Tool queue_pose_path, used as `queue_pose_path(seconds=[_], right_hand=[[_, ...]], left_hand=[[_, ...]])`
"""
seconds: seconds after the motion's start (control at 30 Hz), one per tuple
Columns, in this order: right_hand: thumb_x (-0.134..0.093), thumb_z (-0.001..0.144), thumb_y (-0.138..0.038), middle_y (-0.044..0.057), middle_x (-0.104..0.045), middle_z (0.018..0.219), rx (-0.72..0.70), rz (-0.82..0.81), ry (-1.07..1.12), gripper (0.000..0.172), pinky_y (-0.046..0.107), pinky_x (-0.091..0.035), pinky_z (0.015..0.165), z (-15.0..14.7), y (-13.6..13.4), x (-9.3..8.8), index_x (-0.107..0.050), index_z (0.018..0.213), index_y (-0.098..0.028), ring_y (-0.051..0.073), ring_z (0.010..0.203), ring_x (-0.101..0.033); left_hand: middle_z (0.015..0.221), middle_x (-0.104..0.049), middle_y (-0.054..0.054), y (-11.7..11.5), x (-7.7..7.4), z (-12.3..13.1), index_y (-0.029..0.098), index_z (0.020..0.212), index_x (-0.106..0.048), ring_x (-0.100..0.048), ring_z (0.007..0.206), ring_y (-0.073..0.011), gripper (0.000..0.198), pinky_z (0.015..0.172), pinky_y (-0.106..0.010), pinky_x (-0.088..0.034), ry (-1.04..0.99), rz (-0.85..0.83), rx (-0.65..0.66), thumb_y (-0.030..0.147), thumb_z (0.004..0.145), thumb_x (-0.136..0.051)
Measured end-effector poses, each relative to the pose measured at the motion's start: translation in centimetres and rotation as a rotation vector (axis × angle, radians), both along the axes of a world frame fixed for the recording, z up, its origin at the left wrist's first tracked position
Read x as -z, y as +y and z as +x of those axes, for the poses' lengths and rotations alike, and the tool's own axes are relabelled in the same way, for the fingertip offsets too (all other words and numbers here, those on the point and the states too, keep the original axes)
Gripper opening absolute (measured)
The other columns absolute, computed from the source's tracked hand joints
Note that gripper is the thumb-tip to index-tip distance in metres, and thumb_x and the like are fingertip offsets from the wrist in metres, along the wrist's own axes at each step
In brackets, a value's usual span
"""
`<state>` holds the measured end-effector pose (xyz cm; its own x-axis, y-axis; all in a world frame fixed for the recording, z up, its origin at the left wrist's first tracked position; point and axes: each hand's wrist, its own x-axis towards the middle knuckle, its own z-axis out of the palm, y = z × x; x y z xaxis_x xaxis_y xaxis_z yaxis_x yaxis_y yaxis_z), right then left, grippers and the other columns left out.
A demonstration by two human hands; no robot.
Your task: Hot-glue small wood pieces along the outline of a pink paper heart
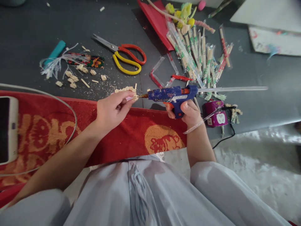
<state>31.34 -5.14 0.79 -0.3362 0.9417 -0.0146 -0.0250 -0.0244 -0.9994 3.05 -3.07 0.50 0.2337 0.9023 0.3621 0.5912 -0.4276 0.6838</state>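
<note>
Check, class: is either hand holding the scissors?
No: the scissors lie on the table, apart from the left hand and the right hand, which grips a blue glue gun.

Nothing is legible; the white label [180,98] on the blue glue gun [164,93], at two o'clock, is too small; green print [208,67] on wrapped sticks [199,53], towards one, blurs.

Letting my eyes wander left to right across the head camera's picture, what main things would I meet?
White-edged device with a dark screen → teal cylinder → left hand → right hand, gripping the blue glue gun → purple power block → paint-marked white board.
</note>
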Motion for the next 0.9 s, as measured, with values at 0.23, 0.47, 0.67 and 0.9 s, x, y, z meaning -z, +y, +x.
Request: queue_pose_path(seconds=[0.23, 0.47, 0.67, 0.9], right_hand=[[-0.055, 0.090, -0.070, 0.001, -0.060, 0.059, 0.003, 0.008, 0.008, 0.052, 0.030, -0.035, 0.049, 0.07, -0.16, -0.26, -0.070, 0.080, -0.021, 0.014, 0.048, -0.051], [-0.056, 0.088, -0.073, 0.002, -0.060, 0.060, 0.002, -0.038, -0.018, 0.053, 0.030, -0.037, 0.052, -0.03, -0.27, -0.35, -0.071, 0.083, -0.022, 0.015, 0.051, -0.051], [-0.054, 0.087, -0.076, 0.002, -0.060, 0.060, -0.008, -0.046, -0.026, 0.056, 0.032, -0.041, 0.053, 0.21, -0.28, -0.03, -0.070, 0.083, -0.022, 0.016, 0.052, -0.052], [-0.054, 0.092, -0.068, 0.001, -0.060, 0.061, -0.011, -0.003, 0.006, 0.050, 0.030, -0.036, 0.052, 0.23, -0.23, -0.04, -0.070, 0.085, -0.022, 0.014, 0.051, -0.052]], left_hand=[[0.088, -0.077, -0.002, 0.04, -0.13, 0.11, 0.024, 0.104, -0.074, -0.062, 0.062, -0.0101, 0.019, 0.060, -0.021, -0.050, -0.035, 0.032, 0.004, 0.034, 0.093, -0.063], [0.083, -0.076, 0.000, 0.03, -0.05, 0.02, 0.026, 0.106, -0.074, -0.063, 0.062, -0.0113, 0.018, 0.065, -0.023, -0.052, 0.014, 0.038, 0.005, 0.033, 0.093, -0.063], [0.086, -0.077, -0.001, -0.02, -0.08, -0.03, 0.026, 0.108, -0.074, -0.064, 0.064, -0.0121, 0.022, 0.064, -0.024, -0.051, 0.037, 0.000, -0.004, 0.037, 0.095, -0.060], [0.082, -0.076, 0.000, 0.02, -0.10, -0.06, 0.026, 0.106, -0.075, -0.062, 0.061, -0.0108, 0.019, 0.064, -0.023, -0.051, 0.023, 0.038, 0.012, 0.033, 0.094, -0.061]])
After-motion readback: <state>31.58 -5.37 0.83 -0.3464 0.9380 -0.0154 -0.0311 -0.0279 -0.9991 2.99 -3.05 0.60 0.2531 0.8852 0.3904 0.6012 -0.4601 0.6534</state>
